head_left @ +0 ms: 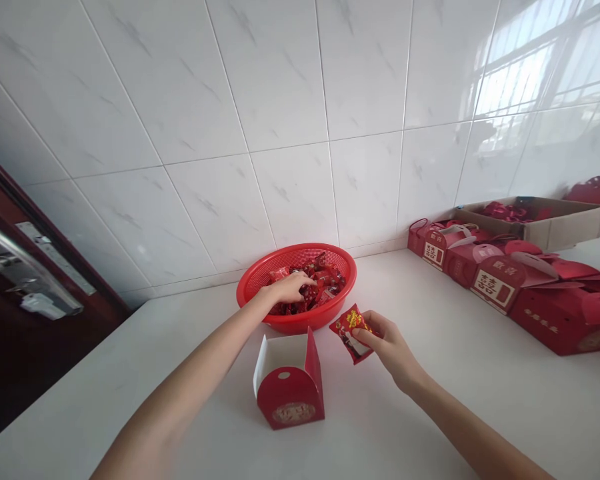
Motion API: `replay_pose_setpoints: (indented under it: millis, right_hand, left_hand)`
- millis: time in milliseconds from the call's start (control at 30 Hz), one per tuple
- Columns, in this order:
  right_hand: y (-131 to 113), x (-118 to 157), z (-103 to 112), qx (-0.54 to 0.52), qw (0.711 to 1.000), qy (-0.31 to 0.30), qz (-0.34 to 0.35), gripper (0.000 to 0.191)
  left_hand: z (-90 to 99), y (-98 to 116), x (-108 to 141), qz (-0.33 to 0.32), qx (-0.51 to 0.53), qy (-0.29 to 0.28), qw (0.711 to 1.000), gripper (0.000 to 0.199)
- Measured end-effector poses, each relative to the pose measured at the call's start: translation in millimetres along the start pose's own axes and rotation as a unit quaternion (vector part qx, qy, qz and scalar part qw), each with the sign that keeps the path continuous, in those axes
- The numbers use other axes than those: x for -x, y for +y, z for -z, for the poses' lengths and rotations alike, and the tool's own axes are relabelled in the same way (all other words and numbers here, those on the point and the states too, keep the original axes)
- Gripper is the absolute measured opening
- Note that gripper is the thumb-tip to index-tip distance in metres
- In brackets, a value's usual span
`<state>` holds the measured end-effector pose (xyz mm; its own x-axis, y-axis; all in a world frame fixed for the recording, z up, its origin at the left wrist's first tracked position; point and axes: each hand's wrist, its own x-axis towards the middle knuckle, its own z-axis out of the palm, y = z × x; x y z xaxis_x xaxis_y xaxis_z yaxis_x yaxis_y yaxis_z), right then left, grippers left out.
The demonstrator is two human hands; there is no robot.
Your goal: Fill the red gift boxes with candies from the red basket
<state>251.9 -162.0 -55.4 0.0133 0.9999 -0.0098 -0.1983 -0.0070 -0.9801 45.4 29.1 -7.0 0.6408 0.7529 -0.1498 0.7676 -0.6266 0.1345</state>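
Observation:
My left hand (289, 288) reaches into a red plastic colander (250, 307), its fingers apart over a heap of red-wrapped sweets (327, 280). The fingertips partly dip among the wrappers. In my right hand (387, 343) is a red snack packet (351, 335) with yellow lettering, pinched between thumb and fingers. It is held just right of the colander's front rim. Below the colander, between my two arms, a red cardboard gift box (293, 397) stands upright with its top flaps up, showing a white inside.
Several red gift boxes (495, 287) stand in a row at the right on the white counter (380, 427). Behind them an open cardboard carton (563, 227) holds red ribbon-like pieces. A tiled wall (290, 193) closes the back; a dark door (35, 347) is at the left.

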Motion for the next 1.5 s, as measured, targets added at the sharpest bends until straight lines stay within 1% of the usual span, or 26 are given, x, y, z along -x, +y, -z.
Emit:
replay_pose_setpoints:
  millis: [200,300,367,400,533,600,667,733,767,833,933,1033,1133,1233,1333,1500]
  right_hand:
    - [2,-1,1,0.000,1.000,0.006,-0.004,0.035]
    - [2,-1,0,-0.001,1.000,0.005,-0.004,0.036]
    - [2,0,0,0.000,1.000,0.006,-0.003,0.036]
    - [1,0,0,0.000,1.000,0.006,-0.002,0.036]
    - [-1,1,1,-0.010,1.000,0.000,-0.002,0.036]
    - [-1,1,1,-0.020,1.000,-0.003,-0.005,0.036]
    - [-1,1,2,-0.031,1.000,0.001,-0.008,0.036]
    - [-1,0,2,-0.043,0.999,0.009,-0.009,0.037]
    - [-1,0,2,-0.051,0.999,0.011,-0.011,0.037]
    - [-2,0,2,-0.071,0.997,0.011,-0.017,0.039]
    - [-3,0,2,-0.096,0.995,0.005,-0.030,0.040]
    - [-4,1,2,-0.118,0.992,-0.001,-0.039,0.039]
    - [-6,2,2,-0.144,0.988,-0.018,-0.043,0.036]
    - [-9,2,1,-0.169,0.984,-0.035,-0.042,0.031]
    - [-11,3,1,-0.194,0.979,-0.055,-0.034,0.030]
    - [-13,4,2,-0.204,0.977,-0.057,-0.004,0.036]
  left_hand:
    - [-0.3,0,0,0.004,-0.011,0.018,1.000,0.046]
    - [1.0,0,2,0.007,-0.003,0.044,0.999,0.026]
    - [2.8,0,4,0.007,0.012,0.072,0.997,0.015]
    - [3.8,0,6,0.008,0.024,0.089,0.996,0.015]
    - [7.6,2,12,0.015,0.087,0.149,0.985,0.036]
    - [8.5,5,14,0.012,0.132,0.173,0.976,0.043]
    - [9.2,9,18,-0.005,0.224,0.196,0.955,0.044]
    - [10.3,16,23,-0.026,0.335,0.204,0.919,0.044]
    - [11.1,20,26,-0.034,0.377,0.200,0.904,0.044]
    - [13.6,29,32,-0.041,0.413,0.185,0.891,0.044]
    - [18.7,43,41,-0.057,0.418,0.154,0.894,0.038]
    - [23.4,57,48,-0.115,0.421,0.119,0.892,0.030]
    - [25.9,70,53,-0.164,0.418,0.113,0.886,0.020]
    - [26.0,80,57,-0.188,0.388,0.104,0.896,0.016]
    - [24.5,87,60,-0.208,0.337,0.073,0.915,0.014]
    - [22.9,90,64,-0.194,0.305,0.034,0.932,0.023]
